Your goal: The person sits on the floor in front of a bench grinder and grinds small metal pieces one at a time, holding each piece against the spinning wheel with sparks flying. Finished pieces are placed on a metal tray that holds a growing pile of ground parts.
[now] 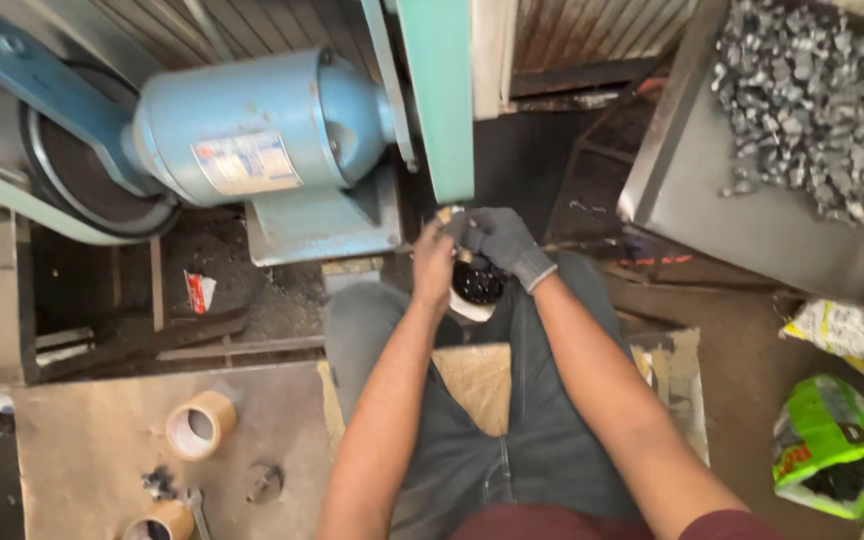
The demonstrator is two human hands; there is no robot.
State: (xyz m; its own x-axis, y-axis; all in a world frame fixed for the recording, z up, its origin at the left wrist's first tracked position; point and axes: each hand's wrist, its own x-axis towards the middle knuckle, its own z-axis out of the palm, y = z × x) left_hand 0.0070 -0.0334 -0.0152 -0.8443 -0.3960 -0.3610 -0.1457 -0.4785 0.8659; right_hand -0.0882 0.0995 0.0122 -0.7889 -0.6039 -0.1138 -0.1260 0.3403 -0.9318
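Both hands pinch a small part [449, 216] against the belt [439, 100] at 12 o'clock, left hand [433, 262] bare, right hand [500, 240] gloved; cup [474, 290] below holds dark pieces, tray [752, 225] at 2 o'clock holds many more.

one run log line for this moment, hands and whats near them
left hand: bare, at belt sander | right hand: gloved, pinching small part | white cup of dark parts below | tray of metal pieces right

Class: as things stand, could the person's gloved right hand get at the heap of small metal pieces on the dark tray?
Probably yes: the tray lies on the right hand side with nothing between, but the metal pieces sit at its far end.
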